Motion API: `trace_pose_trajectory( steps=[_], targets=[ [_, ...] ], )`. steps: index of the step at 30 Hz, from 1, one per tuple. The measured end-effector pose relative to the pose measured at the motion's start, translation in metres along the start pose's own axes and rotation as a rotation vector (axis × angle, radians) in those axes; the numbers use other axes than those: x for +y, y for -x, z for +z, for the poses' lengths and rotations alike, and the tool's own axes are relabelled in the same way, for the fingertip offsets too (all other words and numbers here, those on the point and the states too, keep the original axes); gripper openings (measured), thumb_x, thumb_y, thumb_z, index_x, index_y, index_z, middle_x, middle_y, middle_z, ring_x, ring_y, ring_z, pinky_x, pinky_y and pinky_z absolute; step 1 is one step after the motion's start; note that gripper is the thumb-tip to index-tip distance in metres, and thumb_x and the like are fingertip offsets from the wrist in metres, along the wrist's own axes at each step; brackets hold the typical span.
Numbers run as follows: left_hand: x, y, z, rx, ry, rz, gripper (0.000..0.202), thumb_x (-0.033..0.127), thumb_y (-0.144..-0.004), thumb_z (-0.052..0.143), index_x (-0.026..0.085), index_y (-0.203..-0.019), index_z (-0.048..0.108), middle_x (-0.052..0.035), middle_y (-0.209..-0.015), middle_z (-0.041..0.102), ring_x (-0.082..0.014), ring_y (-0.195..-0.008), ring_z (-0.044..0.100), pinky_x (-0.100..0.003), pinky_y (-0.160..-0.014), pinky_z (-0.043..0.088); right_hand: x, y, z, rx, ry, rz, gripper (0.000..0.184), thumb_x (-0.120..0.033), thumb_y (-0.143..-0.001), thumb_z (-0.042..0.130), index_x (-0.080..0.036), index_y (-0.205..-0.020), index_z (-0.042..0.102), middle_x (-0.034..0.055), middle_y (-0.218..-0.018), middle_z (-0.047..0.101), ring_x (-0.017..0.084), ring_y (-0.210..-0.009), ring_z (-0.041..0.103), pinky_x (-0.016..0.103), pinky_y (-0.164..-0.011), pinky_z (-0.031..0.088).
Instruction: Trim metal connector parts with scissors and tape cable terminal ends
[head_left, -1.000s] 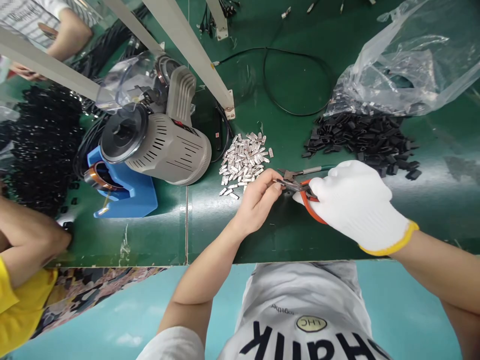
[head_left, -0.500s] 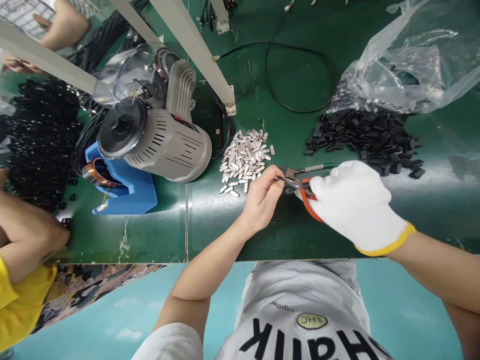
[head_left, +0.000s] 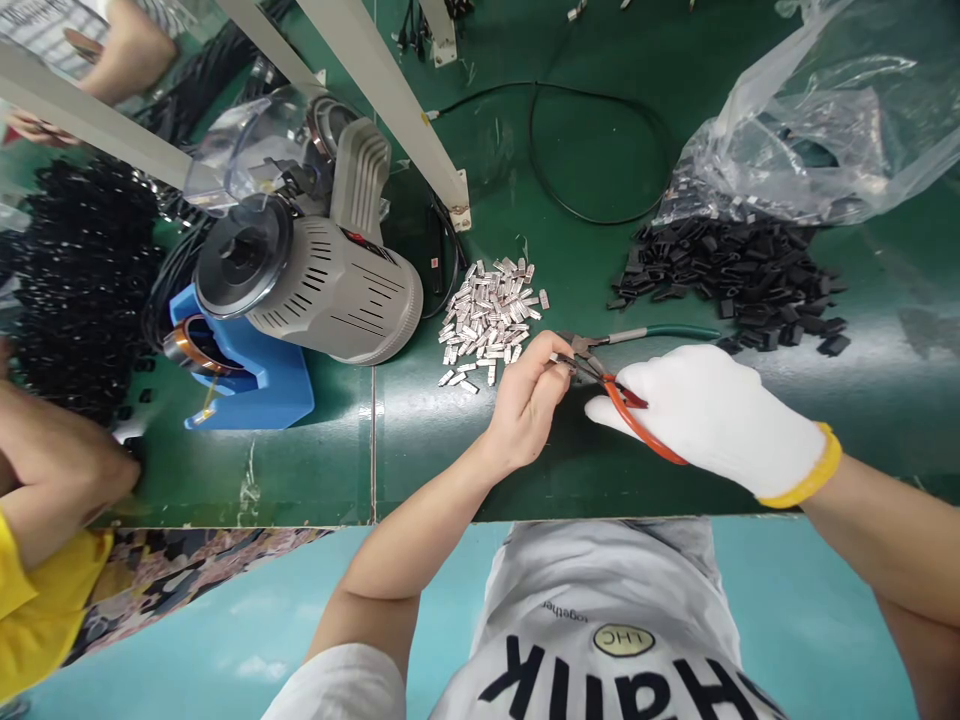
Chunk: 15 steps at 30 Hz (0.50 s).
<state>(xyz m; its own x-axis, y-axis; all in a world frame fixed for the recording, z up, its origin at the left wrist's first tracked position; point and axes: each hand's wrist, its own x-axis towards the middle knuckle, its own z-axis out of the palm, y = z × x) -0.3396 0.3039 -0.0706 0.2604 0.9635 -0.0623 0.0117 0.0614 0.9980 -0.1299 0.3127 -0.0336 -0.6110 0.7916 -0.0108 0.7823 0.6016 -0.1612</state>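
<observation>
My bare left hand point(head_left: 523, 405) is closed, thumb and forefinger pinching a small silver metal piece point(head_left: 556, 357) mostly hidden by the fingers. My right hand point(head_left: 705, 415), in a white glove with a yellow cuff, grips red-handled pliers point(head_left: 626, 415). The jaws of the pliers reach to the left fingertips; whether they touch the piece I cannot tell. Just behind them, green-handled pliers point(head_left: 660, 331) lie on the table. Close beyond my left hand is a loose pile of small silver metal connectors point(head_left: 491, 312).
Black plastic pieces point(head_left: 731, 275) spill from a clear bag point(head_left: 817, 150) at the right. A grey machine point(head_left: 337, 290) and blue tape dispenser point(head_left: 274, 385) stand left, beside a white post point(head_left: 405, 100). A black cable point(head_left: 536, 150) loops behind. Another person's arm point(head_left: 60, 450) rests far left.
My right hand has shifted right and its hold on the red handles has loosened, with the thumb now apart. The pliers have turned slightly. My left hand stays nearly in place.
</observation>
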Motion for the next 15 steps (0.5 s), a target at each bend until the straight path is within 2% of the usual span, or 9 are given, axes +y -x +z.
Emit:
trace_pose_trajectory(
  steps=[3,5,8,10,12,15],
  targets=[
    [-0.001,0.0,0.0,-0.019,0.085,-0.014,0.015,0.035,-0.102,0.047,0.021,-0.097,0.05,0.0068,-0.064,0.029,-0.0105,-0.057,0.024,-0.026,-0.054,0.022,0.002,-0.005,-0.005,-0.112,-0.165,0.067,0.058,-0.064,-0.099,0.038,-0.021,-0.06,0.038,-0.001,-0.05,0.045,0.014,-0.048,0.039,0.03,-0.054,0.02],
    [-0.001,0.001,0.0,-0.024,0.109,-0.019,0.017,0.038,-0.102,0.05,0.021,-0.099,0.051,0.0068,-0.064,0.03,-0.0101,-0.057,0.025,-0.025,-0.054,0.023,0.004,-0.009,-0.01,-0.238,-0.315,0.134,0.059,-0.068,-0.095,0.044,-0.021,-0.059,0.038,-0.0013,-0.05,0.047,0.013,-0.048,0.041,0.029,-0.053,0.023],
    [-0.002,0.001,0.0,-0.031,0.144,-0.017,0.02,0.04,-0.101,0.052,0.021,-0.098,0.052,0.0067,-0.065,0.031,-0.0096,-0.057,0.026,-0.025,-0.055,0.024,0.007,-0.013,-0.02,-0.448,-0.607,0.227,0.056,-0.067,-0.092,0.051,-0.021,-0.06,0.043,-0.0028,-0.049,0.052,0.012,-0.046,0.045,0.027,-0.05,0.027],
    [-0.002,0.0,0.0,-0.035,0.164,-0.012,0.021,0.041,-0.1,0.052,0.021,-0.098,0.052,0.0066,-0.065,0.031,-0.0096,-0.057,0.027,-0.026,-0.056,0.025,0.008,-0.013,-0.022,-0.5,-0.695,0.229,0.054,-0.065,-0.092,0.052,-0.021,-0.062,0.046,-0.0034,-0.049,0.053,0.011,-0.046,0.045,0.027,-0.049,0.027],
    [-0.002,0.0,0.0,-0.035,0.184,-0.015,0.02,0.041,-0.1,0.053,0.021,-0.099,0.052,0.0069,-0.065,0.03,-0.0096,-0.057,0.026,-0.026,-0.056,0.025,0.006,-0.012,-0.02,-0.435,-0.603,0.206,0.055,-0.065,-0.091,0.053,-0.021,-0.06,0.045,-0.0031,-0.049,0.051,0.012,-0.047,0.043,0.027,-0.05,0.026],
    [-0.003,-0.002,-0.002,-0.015,0.19,-0.016,0.018,0.038,-0.098,0.053,0.021,-0.096,0.053,0.0071,-0.064,0.029,-0.0093,-0.056,0.026,-0.026,-0.055,0.025,0.001,-0.008,-0.01,-0.153,-0.201,0.173,0.053,-0.063,-0.093,0.049,-0.022,-0.059,0.046,0.0007,-0.051,0.048,0.016,-0.051,0.042,0.031,-0.054,0.02]
  ],
)
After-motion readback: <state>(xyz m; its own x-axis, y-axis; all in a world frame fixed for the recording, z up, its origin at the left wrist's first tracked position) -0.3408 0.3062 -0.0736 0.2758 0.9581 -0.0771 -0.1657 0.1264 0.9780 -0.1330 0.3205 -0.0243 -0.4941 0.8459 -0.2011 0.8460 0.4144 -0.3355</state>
